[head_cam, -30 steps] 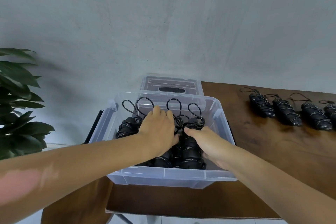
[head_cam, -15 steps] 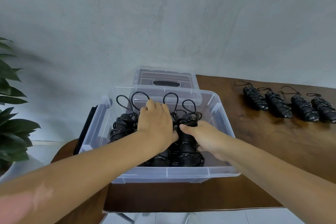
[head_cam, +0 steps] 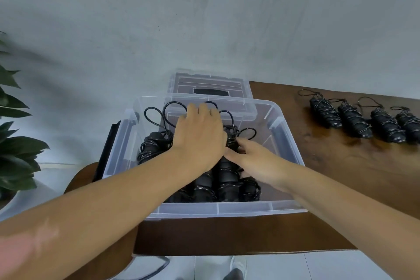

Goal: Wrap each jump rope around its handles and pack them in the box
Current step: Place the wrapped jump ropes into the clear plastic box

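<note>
My left hand (head_cam: 200, 136) spread flat, pressing black wrapped rope bundles (head_cam: 205, 186) in clear plastic box (head_cam: 218, 210); right hand (head_cam: 256, 161) pinching rightmost bundle (head_cam: 231, 143). Risk: cord loops beyond fingers snag, unwinding.

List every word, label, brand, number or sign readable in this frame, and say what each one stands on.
None can be read.
Clear plastic box: no label or print visible.
Box lid behind it: only moulded ridges and a dark handle, no text.
Wrapped jump ropes on the table: black with pale flecks, no brand visible.
Wall: bare, no sign.
</note>
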A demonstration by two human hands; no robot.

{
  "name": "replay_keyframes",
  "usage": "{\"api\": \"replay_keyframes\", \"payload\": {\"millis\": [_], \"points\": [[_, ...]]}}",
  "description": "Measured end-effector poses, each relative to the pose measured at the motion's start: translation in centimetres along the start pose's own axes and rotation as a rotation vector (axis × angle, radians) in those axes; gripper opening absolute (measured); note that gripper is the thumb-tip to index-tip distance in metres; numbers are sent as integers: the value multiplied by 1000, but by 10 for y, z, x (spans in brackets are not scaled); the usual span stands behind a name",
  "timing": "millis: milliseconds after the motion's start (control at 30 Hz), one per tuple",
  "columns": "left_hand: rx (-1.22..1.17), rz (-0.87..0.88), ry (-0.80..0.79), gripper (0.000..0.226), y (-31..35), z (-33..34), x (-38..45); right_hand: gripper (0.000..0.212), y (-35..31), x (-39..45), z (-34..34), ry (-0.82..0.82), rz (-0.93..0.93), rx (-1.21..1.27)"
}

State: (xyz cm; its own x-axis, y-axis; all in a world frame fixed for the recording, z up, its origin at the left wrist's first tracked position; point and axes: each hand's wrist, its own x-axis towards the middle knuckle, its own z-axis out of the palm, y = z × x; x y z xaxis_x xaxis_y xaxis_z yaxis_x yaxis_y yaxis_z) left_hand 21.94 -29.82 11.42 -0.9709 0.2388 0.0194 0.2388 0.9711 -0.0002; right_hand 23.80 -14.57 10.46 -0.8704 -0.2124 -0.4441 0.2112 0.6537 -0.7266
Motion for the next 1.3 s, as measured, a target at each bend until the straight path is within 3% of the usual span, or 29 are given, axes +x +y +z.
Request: {"api": "replay_keyframes", "payload": {"millis": [133, 233, 267, 300, 433, 500, 567, 733, 900, 1100, 1300], "points": [[-251, 300, 91, 22, 5, 11, 6, 33, -5, 1, 0, -35, 9, -47], [-359, 420, -8, 28, 7, 18, 3, 19, -1, 6, 0, -24, 93, -59], [-359, 435, -38, 32, 6, 20, 3, 25, -3, 4, 0, -20, 120, -42], [-372, 438, -53, 35, 5, 22, 2, 29, -5, 2, 1, -19, 124, -35], [-401, 389, -31, 34, 3, 24, 5, 15, -6, -6, -14, -2, 97, -9], [-396, 363, -35, 28, 2, 25, 6, 23, -8, -9, -32, 40, 65, -2], [-400, 368, -43, 26, 4, 23, 5, 28, -12, -17, -58, 142, 10, -9], [-400, 380, -43, 36, 8, 16, 5, 19, 3, -7, -124, 414, -27, 170], [-394, 367, -49, 38, 9, 16, 7, 27, 82, 51, -165, 677, 51, -128], [-389, 357, -55, 40, 9, 15, 10, 63, 153, 94, -213, 539, 277, -508], [-402, 355, -73, 41, 9, 17, 11, 73, 186, 122, -243, 503, 447, -579]]}}
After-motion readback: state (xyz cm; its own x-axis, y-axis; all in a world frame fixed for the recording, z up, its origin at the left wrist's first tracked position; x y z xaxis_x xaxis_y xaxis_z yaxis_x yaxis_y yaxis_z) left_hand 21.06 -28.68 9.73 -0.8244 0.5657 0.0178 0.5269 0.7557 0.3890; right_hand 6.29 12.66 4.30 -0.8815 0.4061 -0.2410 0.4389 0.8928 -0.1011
